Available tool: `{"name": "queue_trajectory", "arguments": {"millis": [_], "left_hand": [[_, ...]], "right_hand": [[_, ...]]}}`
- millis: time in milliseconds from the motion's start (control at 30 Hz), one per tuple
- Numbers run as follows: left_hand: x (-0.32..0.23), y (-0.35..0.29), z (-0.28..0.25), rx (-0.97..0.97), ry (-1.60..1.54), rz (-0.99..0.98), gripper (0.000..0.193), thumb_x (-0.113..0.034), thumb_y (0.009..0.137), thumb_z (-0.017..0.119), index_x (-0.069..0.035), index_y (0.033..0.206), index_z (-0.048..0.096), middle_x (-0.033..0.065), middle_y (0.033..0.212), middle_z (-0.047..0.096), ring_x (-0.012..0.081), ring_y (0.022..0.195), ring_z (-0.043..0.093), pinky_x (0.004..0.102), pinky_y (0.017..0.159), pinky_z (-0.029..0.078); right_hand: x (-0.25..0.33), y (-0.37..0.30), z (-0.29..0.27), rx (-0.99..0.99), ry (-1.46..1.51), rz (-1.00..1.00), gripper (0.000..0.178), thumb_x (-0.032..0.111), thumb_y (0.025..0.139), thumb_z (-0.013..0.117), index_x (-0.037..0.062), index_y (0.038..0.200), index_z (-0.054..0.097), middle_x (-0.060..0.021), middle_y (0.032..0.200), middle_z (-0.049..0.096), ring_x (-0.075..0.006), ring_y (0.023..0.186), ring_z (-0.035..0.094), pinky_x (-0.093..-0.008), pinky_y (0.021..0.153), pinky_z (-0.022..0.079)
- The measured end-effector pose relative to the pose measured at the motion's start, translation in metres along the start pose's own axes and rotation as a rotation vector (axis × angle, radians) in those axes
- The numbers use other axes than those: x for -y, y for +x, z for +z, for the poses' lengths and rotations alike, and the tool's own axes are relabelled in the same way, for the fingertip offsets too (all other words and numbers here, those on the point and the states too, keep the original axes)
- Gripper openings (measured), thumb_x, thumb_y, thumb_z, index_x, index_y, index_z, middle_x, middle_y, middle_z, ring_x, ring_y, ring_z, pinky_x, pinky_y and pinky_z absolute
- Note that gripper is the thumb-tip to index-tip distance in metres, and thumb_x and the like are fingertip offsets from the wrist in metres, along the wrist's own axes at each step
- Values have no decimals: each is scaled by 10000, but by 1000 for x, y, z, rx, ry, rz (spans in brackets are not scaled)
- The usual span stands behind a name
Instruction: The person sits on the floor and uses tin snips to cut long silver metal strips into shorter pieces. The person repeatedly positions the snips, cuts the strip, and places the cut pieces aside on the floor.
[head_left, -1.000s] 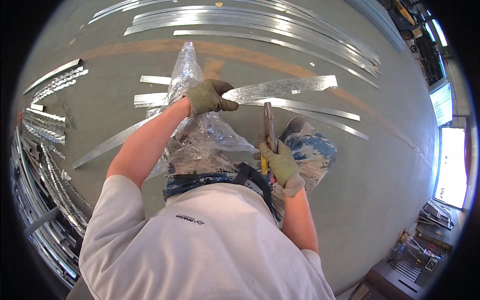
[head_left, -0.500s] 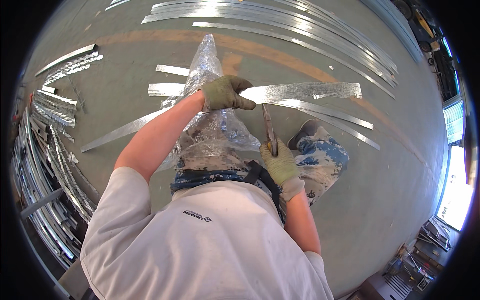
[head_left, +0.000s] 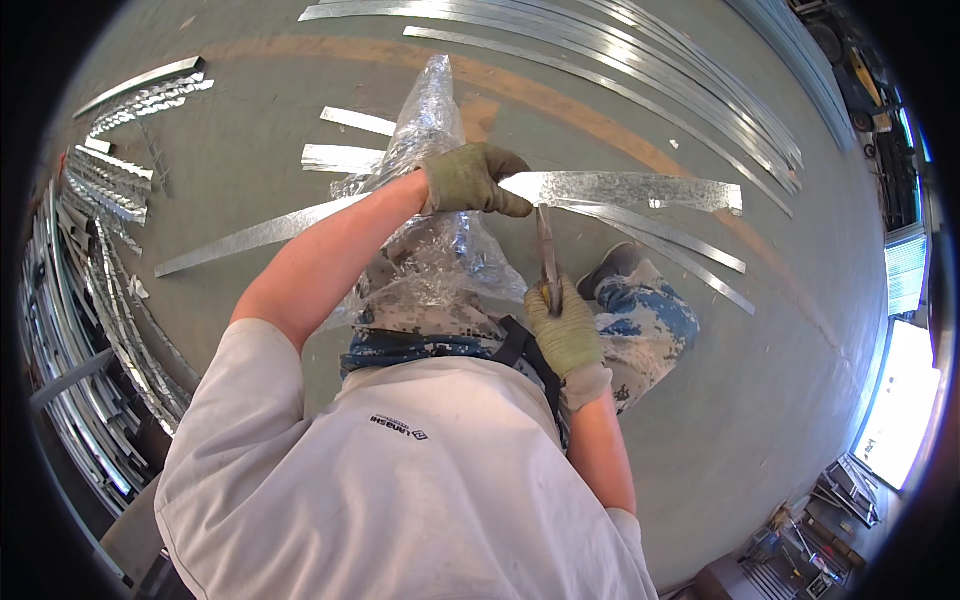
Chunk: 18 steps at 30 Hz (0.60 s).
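My left hand (head_left: pixel 476 180), in an olive work glove, is closed on a long galvanized metal strip (head_left: pixel 625 188). The strip's wide end reaches out to the right, its tip bent down. More narrow strips (head_left: pixel 690 240) fan out beneath it, and a long tail (head_left: pixel 250 233) runs left behind my forearm. In my gloved right hand (head_left: pixel 563 325) is a slim steel tool (head_left: pixel 547 255) that looks like tin snips. Its upper end meets the lower edge of the strip beside my left thumb; the jaws are too small to make out. Clear plastic film (head_left: pixel 430 120) wraps my left leg.
Long flat metal strips (head_left: pixel 560 35) lie across the floor ahead. At left are twisted metal offcuts (head_left: pixel 105 190) and a pile of metal profiles (head_left: pixel 75 400). Two short strips (head_left: pixel 345 158) rest beside the film. Tools and a bench (head_left: pixel 800 550) stand at lower right.
Both hands, the strip and the tool sit slightly farther right in the picture. The strip's right end now shows a bent-down tip. Both grips are kept.
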<state>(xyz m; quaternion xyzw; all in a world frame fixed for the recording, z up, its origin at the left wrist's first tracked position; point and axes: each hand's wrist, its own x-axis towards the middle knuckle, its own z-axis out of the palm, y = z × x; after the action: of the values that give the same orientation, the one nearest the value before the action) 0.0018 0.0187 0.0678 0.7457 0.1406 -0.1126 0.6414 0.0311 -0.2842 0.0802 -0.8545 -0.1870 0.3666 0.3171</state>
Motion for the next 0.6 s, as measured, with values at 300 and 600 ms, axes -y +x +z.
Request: {"name": "queue_trajectory", "arguments": {"millis": [300,600], "left_hand": [[12,6,0,17,-34,25,720,-352,899,1000,6,1466,737,161,1360,825,252,1246,774,385,1080,596],[-15,-1,-7,-2,28,-28,658,-398,974,939,3,1462,751,146,1347,828,235,1258,767,367,1099,592]], "right_hand": [[9,-2,-4,-44,-103,-20,587,365,1071,715,12,1536,650,-326,1276,768,-505,1189,746,-530,1032,588],[0,1,-7,2,-71,33,596,390,1063,746,14,1517,665,-322,1283,776,-506,1202,745,-537,1045,585]]}}
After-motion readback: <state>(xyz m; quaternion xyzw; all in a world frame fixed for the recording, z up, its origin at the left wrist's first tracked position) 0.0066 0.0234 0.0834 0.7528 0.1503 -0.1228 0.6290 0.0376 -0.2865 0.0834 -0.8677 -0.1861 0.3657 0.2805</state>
